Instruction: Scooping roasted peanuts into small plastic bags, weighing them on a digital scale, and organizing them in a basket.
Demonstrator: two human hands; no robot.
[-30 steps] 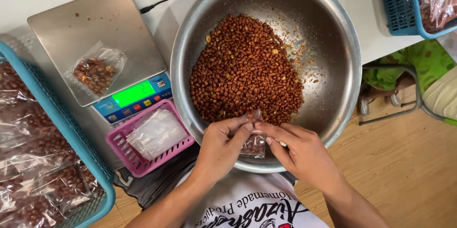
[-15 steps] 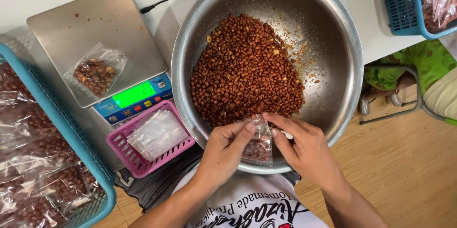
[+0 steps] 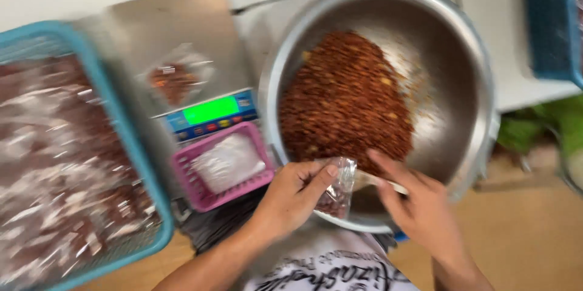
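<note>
While it hangs over the bowl's (image 3: 303,54) near rim, the bag (image 3: 337,191), limp, slippery and light, is best held at its mouth; left hand (image 3: 294,197) pinches it there, right hand (image 3: 419,209) grips a spoon (image 3: 379,183) beside it.

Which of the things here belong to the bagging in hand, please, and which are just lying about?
In use: left hand, right hand, small clear bag, metal bowl of nuts.
Lying about: scale, pink basket, blue crate.
</note>
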